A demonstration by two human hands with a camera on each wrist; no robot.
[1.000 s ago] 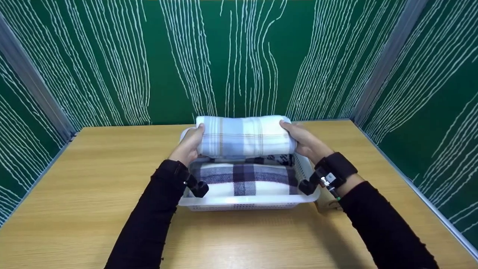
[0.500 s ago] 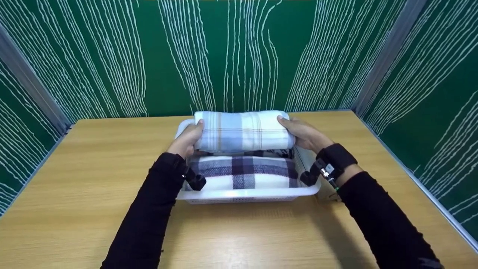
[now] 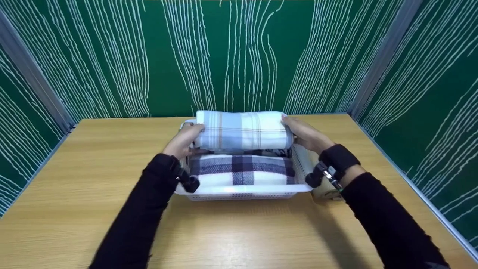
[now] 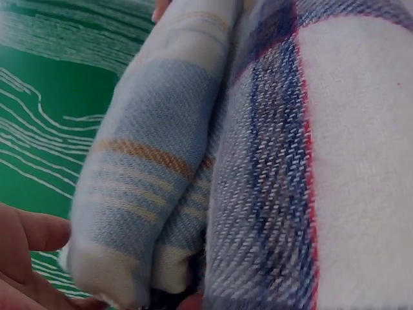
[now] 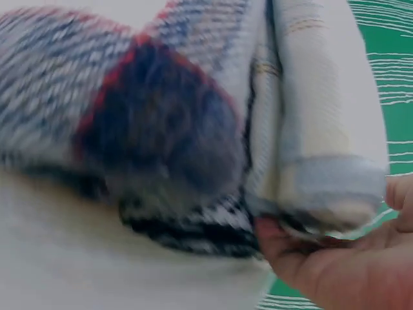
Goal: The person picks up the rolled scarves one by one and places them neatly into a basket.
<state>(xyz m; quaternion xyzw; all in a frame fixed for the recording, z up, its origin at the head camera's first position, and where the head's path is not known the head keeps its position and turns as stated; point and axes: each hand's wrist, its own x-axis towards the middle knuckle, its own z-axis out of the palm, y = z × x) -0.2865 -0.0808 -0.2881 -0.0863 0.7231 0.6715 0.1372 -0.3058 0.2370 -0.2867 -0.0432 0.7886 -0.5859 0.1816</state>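
A folded light blue and white plaid scarf point(image 3: 242, 130) lies across the far part of a white plastic basket point(image 3: 246, 189). My left hand point(image 3: 185, 140) grips its left end, thumb on the near face. At the opposite end my right hand point(image 3: 307, 134) holds the scarf, its fingers reaching beneath the fold in the right wrist view. In front of it, inside the basket, is a folded navy and white plaid scarf point(image 3: 242, 170). A black-and-white patterned cloth point(image 5: 193, 226) shows partly under the folds. The fingers behind the light scarf are mostly hidden.
The basket stands on a wooden table point(image 3: 93, 179). A tan rolled object point(image 3: 324, 189) lies against its right side, partly hidden by my right wrist. Green panels point(image 3: 164, 67) with white lines enclose the table at the back and sides.
The light plaid scarf stays at the far part of the basket between both hands. My left thumb has slid slightly lower on its end, and the hand has turned a little. The camera view shifts slightly.
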